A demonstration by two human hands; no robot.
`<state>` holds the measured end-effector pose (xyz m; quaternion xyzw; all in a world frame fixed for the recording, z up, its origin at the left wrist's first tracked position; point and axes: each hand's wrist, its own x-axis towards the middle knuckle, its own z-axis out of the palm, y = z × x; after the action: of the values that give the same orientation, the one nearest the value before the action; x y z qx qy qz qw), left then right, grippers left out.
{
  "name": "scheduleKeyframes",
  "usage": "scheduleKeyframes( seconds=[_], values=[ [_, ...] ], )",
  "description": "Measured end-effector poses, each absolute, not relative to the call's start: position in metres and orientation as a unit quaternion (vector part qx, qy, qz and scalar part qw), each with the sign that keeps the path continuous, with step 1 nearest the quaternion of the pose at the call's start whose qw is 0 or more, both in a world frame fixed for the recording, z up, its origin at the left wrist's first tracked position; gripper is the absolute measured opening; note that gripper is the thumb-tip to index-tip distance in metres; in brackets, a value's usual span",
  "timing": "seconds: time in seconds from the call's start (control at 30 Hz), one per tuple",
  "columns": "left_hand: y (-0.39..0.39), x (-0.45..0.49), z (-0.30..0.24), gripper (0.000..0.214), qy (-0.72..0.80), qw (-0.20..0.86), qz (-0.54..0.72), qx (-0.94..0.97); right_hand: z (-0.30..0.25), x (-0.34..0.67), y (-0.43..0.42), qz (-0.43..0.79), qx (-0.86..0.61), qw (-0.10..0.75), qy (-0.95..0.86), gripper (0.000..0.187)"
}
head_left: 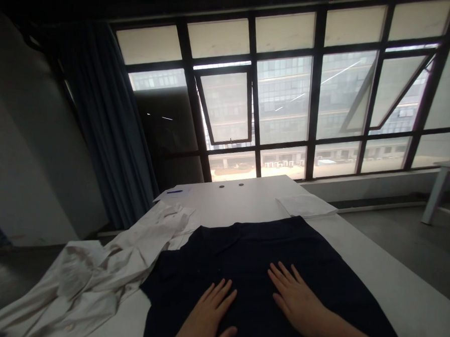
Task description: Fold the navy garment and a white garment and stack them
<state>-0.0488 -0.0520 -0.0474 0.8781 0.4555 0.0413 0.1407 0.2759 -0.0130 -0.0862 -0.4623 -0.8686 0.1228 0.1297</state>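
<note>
A dark navy garment (251, 245), apparently a shirt, lies spread flat on the white table (215, 208). My left hand (210, 311) rests palm down on its lower middle, fingers stretched out and thumb apart. Farther to the right, my right hand (293, 298) also lies flat on the dark cloth with its fingers spread. Neither hand grips the fabric. Along the left side of the table, a crumpled off-white garment (91, 277) with a button hangs partly over the edge, close beside the navy one.
A folded white cloth or sheet (306, 205) lies near the table's far right. At the far left are a blue pen (174, 191) and paper. Two small dark discs (241, 184) sit at the far end. Beyond stand windows, a blue curtain (99, 121) and another white table (437, 187).
</note>
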Motion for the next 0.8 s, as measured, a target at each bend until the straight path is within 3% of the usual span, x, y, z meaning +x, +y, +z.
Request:
scheduleKeyframes(
  seconds=[0.27, 0.4, 0.43, 0.5, 0.6, 0.7, 0.8],
  values=[
    [-0.065, -0.119, -0.052, 0.063, 0.506, 0.036, 0.118, 0.854, -0.117, 0.386, 0.017, 0.035, -0.556, 0.118, -0.822, 0.061],
    [-0.073, -0.089, -0.039, 0.053, 0.42, -0.032, 0.154, 0.894, -0.089, 0.381, 0.001, -0.078, -0.589, 0.164, -0.787, 0.048],
    [-0.074, -0.074, -0.037, 0.048, 0.364, -0.042, 0.14, 0.92, -0.075, 0.37, -0.009, -0.073, -0.575, 0.176, -0.796, 0.042],
    [-0.074, -0.042, -0.039, 0.016, 0.289, -0.098, 0.131, 0.943, -0.047, 0.339, -0.032, 0.027, -0.519, 0.176, -0.836, 0.026],
    [-0.067, -0.004, -0.049, 0.016, 0.185, -0.156, 0.121, 0.963, -0.031, 0.288, -0.057, 0.141, -0.443, 0.163, -0.87, 0.008],
    [-0.059, 0.011, -0.06, 0.022, 0.179, -0.166, 0.11, 0.963, -0.061, 0.249, -0.058, 0.099, -0.361, 0.134, -0.918, 0.018],
    [-0.057, 0.01, -0.065, 0.026, 0.216, -0.172, 0.097, 0.956, -0.105, 0.232, -0.048, -0.042, -0.295, 0.157, -0.942, 0.021]
  ],
)
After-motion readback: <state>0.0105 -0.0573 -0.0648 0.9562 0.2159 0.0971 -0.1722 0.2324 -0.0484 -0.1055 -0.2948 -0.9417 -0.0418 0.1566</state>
